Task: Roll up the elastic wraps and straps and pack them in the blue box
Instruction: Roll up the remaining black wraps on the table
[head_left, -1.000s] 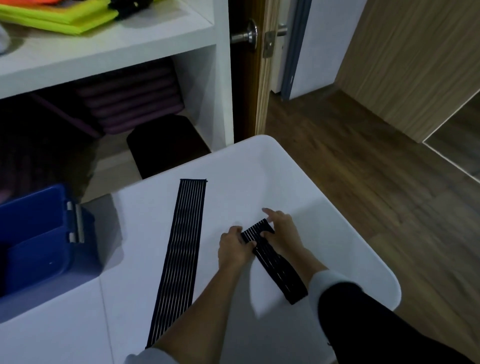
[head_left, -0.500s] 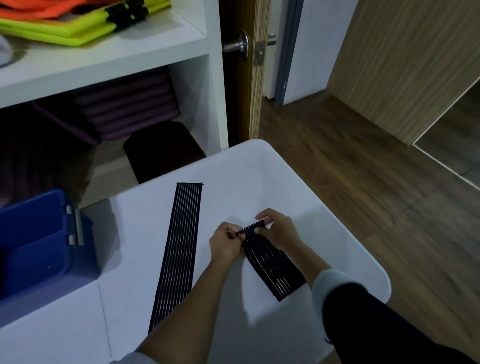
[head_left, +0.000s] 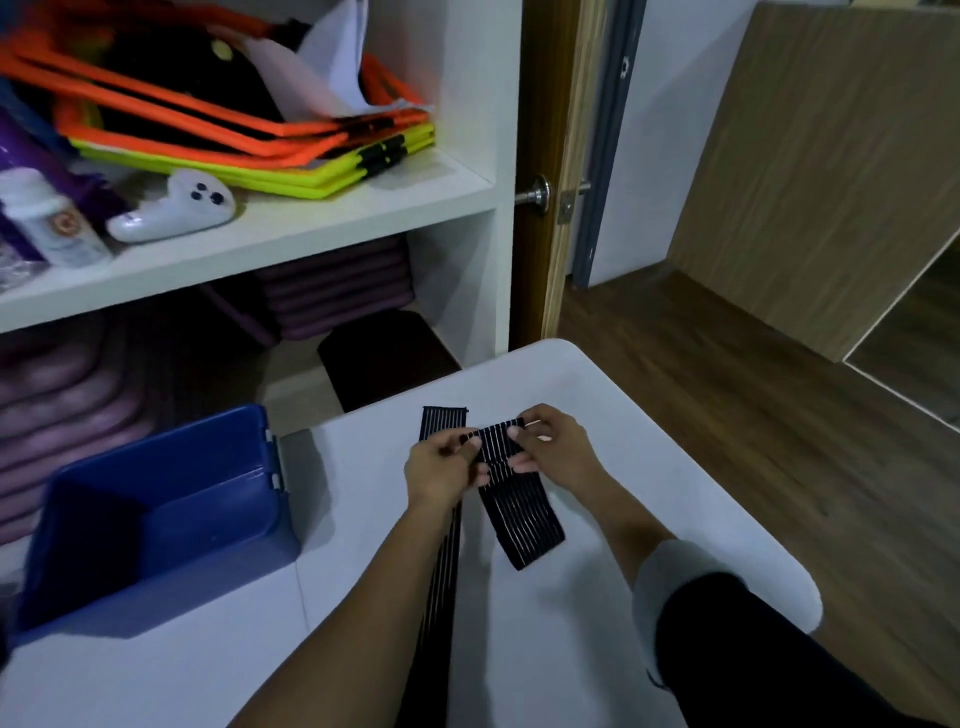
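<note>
Lifted end of ribbed black wrap (head_left: 525, 525) now folds over itself; left hand (head_left: 439, 470) and right hand (head_left: 556, 452) both pinch it above smooth white bench (head_left: 561, 639).

Ribbed elastic cloth wrap (head_left: 522, 512), glossy blue plastic box (head_left: 156, 525).

Folded short wrap (head_left: 525, 519) lies beside flat long wrap (head_left: 445, 561); blue box (head_left: 171, 587) open.
</note>
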